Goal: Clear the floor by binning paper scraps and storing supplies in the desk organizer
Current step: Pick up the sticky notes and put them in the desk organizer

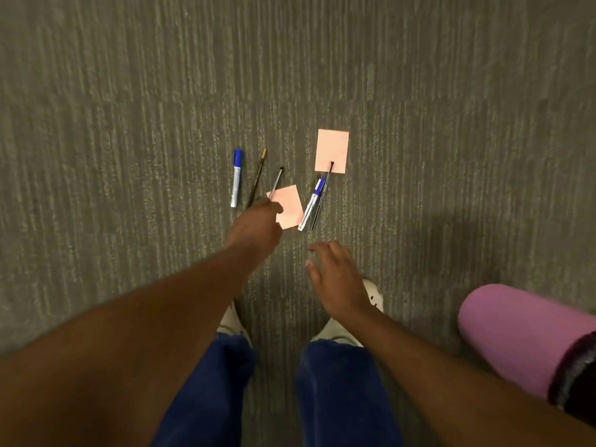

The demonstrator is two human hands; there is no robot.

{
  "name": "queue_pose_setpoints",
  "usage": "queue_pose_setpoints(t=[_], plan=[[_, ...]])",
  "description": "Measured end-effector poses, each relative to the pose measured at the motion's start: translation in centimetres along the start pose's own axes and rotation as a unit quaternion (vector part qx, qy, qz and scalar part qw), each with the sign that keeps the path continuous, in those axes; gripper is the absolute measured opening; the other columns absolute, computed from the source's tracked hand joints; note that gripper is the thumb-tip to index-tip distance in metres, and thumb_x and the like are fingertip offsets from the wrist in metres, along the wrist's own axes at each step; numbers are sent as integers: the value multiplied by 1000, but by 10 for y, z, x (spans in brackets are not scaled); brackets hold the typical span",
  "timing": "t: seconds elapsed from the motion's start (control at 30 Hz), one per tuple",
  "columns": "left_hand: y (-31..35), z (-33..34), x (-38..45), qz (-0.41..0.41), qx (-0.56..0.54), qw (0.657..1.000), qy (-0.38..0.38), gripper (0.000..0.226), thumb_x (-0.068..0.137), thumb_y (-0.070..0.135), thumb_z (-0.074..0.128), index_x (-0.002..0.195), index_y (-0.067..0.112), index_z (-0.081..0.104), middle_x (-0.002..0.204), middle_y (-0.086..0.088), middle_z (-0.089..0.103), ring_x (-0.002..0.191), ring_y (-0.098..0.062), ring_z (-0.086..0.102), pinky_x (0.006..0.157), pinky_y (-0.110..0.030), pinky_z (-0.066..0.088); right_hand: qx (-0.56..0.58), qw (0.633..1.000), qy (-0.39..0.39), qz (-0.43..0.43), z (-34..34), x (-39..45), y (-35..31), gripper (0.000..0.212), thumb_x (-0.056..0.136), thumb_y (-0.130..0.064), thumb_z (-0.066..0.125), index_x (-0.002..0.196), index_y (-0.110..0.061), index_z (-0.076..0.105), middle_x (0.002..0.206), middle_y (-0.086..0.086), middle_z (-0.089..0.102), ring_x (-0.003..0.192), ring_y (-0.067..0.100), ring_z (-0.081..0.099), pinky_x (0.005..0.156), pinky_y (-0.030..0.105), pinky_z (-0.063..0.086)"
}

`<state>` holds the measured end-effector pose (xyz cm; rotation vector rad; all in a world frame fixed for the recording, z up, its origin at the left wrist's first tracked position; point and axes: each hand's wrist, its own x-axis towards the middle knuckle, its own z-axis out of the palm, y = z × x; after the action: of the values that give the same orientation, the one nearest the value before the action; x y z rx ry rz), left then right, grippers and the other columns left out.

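paper scraps (pixel 287 206), markers (pixel 237 178) on carpet (pixel 129 124); left hand (pixel 258 225) reaching.

— How many markers are down there on the carpet?

— Two with blue caps: the left marker (pixel 236 178) and the right marker (pixel 312 203).

— And thinner pens or pencils?

— Three: a dark pencil (pixel 257 179) with a gold end, a clear pen (pixel 276 183) with a black tip, and a black pen (pixel 322 196) just beside the right marker.

— Paper?

— Two pink squares: the far note (pixel 332 150) and the near note (pixel 289 206).

— Anything else to count?

— Two hands, the left hand (pixel 258 225) and the right hand (pixel 335 279), and one pink cylinder (pixel 516 333) at the near right.
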<state>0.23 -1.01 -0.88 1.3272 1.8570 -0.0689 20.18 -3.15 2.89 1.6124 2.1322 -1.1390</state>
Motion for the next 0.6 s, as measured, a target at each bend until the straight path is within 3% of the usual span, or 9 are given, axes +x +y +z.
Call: queue_pose_setpoints(t=[0.1,0.2,0.3,0.5,0.6], plan=[[-10,17,33,48,82,995,-25,45,94,13,63,139,15,57,147,-6,51,119,-35,64,90,-47,57,0,1000,-11,-8,28,14,13,34,106,-30,52,136,-16,58,130,7,59,120,21,54,101,40,50],[-14,28,62,81,154,984,-37,68,87,18,79,145,12,45,150,-9,44,121,-37,61,87,-52,58,23,1000,-10,3,47,22,21,35,107,-29,52,138,-14,58,133,7,58,123,22,53,103,40,49],[-13,36,77,62,202,977,-34,87,80,31,87,148,10,37,144,-12,44,121,-37,60,84,-51,57,43,999,-7,6,57,22,26,34,106,-26,53,138,-13,58,133,7,58,123,23,53,103,41,48],[-2,37,92,16,227,973,-21,94,69,40,93,137,1,41,135,-20,50,118,-38,62,91,-49,54,131,990,40,32,48,44,29,28,105,-20,56,131,-12,63,128,8,60,119,24,55,98,40,50],[1,20,93,13,171,985,5,72,73,27,93,129,3,54,131,-20,60,120,-40,62,95,-50,53,195,971,97,95,27,82,28,16,104,-17,55,115,-13,66,114,5,63,102,22,62,83,38,55]])
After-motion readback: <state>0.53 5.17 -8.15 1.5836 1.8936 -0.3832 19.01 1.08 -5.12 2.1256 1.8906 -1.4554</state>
